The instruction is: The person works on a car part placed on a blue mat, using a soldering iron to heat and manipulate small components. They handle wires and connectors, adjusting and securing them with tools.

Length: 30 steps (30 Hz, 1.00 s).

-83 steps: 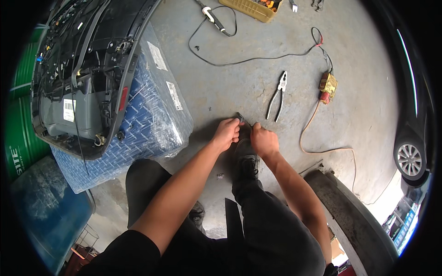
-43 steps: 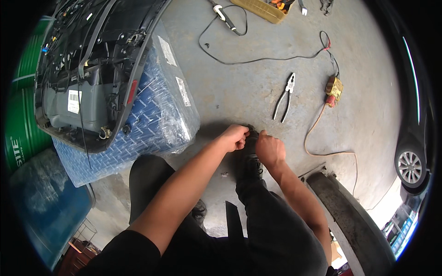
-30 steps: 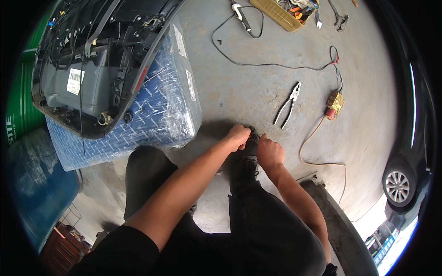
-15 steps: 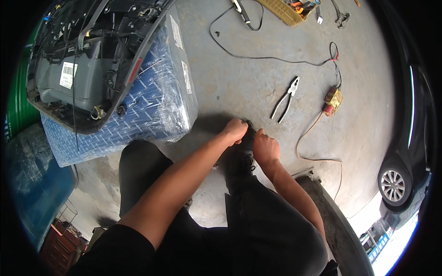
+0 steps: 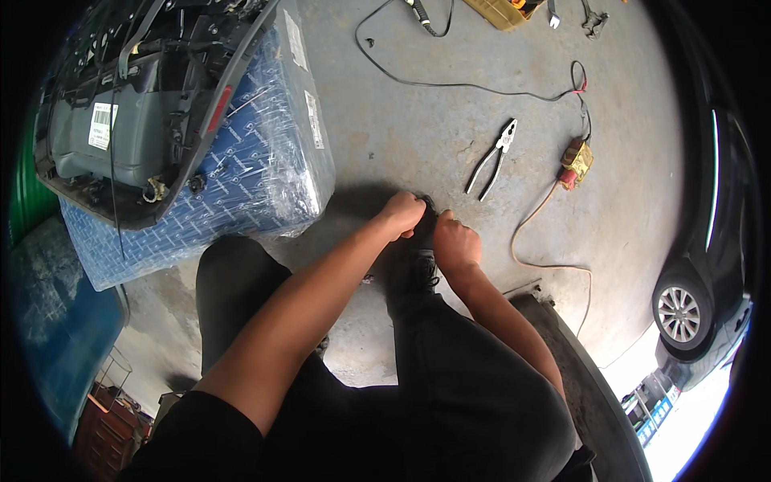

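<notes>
Both my hands are closed at the toe of my dark shoe [image 5: 424, 271]. My left hand [image 5: 400, 215] grips a small dark thing at the shoe's tip, too hidden to name. My right hand [image 5: 458, 245] is just right of it, knuckles up, fingers curled around something I cannot make out. Steel pliers [image 5: 504, 138] lie on the concrete floor [image 5: 377, 128] beyond my hands, handles toward me.
At left a dark car trim panel [image 5: 136, 120] rests on a plastic-wrapped blue package [image 5: 273, 161]. Cables [image 5: 522, 96], a yellow-red connector [image 5: 577, 165] and a tool tray [image 5: 502, 12] lie ahead. A metal piece [image 5: 594, 377] is by my right leg; a black car [image 5: 707, 225] stands right.
My hands remain clenched at the shoe tip with only small shifts. The small dark piece showing between them earliest is now mostly covered. The whole view has shifted slightly as my head moved.
</notes>
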Motion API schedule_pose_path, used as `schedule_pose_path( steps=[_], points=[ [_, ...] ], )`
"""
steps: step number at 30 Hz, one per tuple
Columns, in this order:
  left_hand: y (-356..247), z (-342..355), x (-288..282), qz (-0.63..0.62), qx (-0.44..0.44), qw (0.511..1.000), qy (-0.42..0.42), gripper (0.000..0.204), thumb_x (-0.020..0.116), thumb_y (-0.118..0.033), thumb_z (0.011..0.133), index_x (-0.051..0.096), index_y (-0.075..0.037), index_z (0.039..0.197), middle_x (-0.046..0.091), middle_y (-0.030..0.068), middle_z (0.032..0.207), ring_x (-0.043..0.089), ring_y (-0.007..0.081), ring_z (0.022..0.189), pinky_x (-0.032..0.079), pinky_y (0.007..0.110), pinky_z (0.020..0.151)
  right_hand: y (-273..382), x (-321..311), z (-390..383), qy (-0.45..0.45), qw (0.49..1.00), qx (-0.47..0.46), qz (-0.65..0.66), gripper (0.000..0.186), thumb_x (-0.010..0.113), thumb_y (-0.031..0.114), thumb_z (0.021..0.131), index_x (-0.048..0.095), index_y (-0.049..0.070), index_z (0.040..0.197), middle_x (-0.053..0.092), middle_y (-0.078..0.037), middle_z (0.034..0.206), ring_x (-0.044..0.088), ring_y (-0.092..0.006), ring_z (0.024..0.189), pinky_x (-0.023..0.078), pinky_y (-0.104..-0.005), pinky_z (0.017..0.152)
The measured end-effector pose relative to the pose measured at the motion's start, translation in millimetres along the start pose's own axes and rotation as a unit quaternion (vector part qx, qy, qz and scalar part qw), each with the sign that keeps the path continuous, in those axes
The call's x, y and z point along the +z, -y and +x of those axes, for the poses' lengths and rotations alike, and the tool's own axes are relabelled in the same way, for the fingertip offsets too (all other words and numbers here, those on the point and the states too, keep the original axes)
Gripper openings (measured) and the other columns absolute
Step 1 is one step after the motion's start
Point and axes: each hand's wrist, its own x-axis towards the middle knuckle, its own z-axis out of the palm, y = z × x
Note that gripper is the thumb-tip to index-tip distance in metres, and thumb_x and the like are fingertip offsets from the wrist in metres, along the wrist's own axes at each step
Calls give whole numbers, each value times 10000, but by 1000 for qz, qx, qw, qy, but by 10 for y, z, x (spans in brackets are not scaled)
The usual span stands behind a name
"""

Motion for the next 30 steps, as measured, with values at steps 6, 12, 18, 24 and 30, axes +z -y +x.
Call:
schedule_pose_path(
  steps=[6,12,18,24,30],
  points=[
    [10,-26,13,-43,-10,999,7,236,505,-191,920,541,-51,733,430,0,582,408,123,443,356,301,382,-102,148,50,-7,1000,1,14,73,514,128,928,525,56,932,721,-137,835,736,-293,756,594,-368,627],
    [23,-53,-1,-39,-3,999,-5,275,512,-246,915,534,-65,709,421,-7,539,392,118,406,358,303,360,-222,499,-40,-103,994,-2,25,104,527,162,931,513,80,867,679,-100,742,704,-281,643,568,-377,561],
    [19,-71,53,86,72,990,-90,370,541,-313,918,566,-19,695,521,73,539,512,191,412,422,356,384,-391,470,-146,-176,970,30,164,179,558,220,945,534,58,874,667,-141,783,666,-366,656,538,-453,572],
    [-129,-47,48,270,229,893,-277,400,644,-371,882,649,15,773,666,193,693,688,358,707,538,452,644,-521,675,-143,-164,967,63,185,193,562,230,938,557,39,918,659,-184,877,659,-386,770,539,-483,673],
    [-561,-576,-182,329,101,913,-220,438,611,-345,894,611,-8,1174,673,223,1108,631,393,1053,491,462,906,-561,430,152,-287,924,69,241,239,669,180,827,588,52,1011,642,-169,914,646,-389,839,527,-475,711]
  ],
)
